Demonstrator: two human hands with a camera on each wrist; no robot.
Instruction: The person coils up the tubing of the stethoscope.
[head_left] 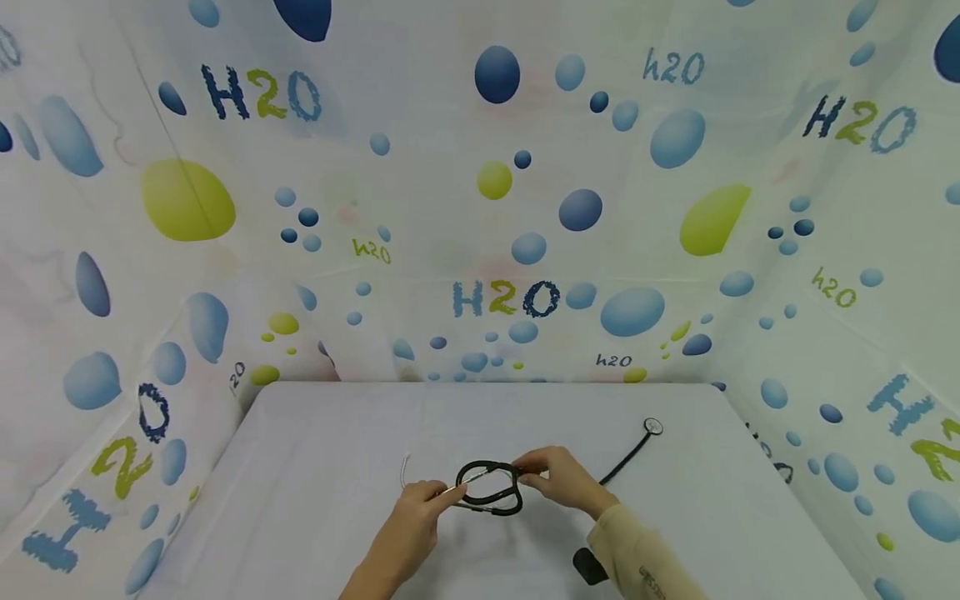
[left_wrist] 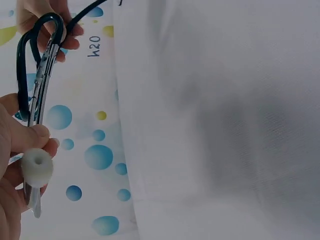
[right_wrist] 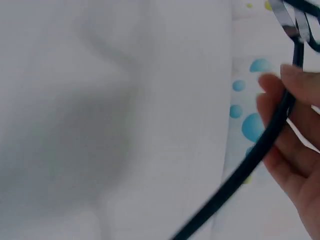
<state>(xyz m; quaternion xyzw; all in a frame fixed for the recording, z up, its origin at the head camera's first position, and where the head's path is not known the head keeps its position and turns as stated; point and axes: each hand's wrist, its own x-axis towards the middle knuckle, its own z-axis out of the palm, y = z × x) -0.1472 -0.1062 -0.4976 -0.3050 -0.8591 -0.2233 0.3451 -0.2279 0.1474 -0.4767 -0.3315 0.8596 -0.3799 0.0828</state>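
- The left hand (head_left: 416, 510) pinches the metal ear tubes of a stethoscope (head_left: 489, 487), thumb and fingers curled round them close to the white ear tip (left_wrist: 36, 168), which shows just below the thumb in the left wrist view.
- The right hand (head_left: 558, 477) grips the far side of the same loop, fingers curled round the black tube (right_wrist: 260, 150) where it bends away from the metal parts.
- The stethoscope is held between the two hands, seemingly a little above the white tabletop (head_left: 315, 467), near the front edge and about the middle. Its tube trails off to the right, and the round chest piece (head_left: 653, 427) lies on the tabletop well apart from the hands.
- The work in hand looks like coiling or folding the headset into a tidy loop. To do it well, I would say both grips should stay firm but light, so the sprung metal tubes do not flick open, and the tube should be bent in a soft curve and not kinked.
- The trailing tube wants watching: a sharp tug could drag the chest piece across the tabletop.
- Both forearms reach in from the near edge and angle toward each other, the right one in a pale sleeve (head_left: 637, 550), wrists low and the fingertips meeting across the loop.
- A small dark object (head_left: 588, 567) sits by the right forearm; I cannot tell what it is.
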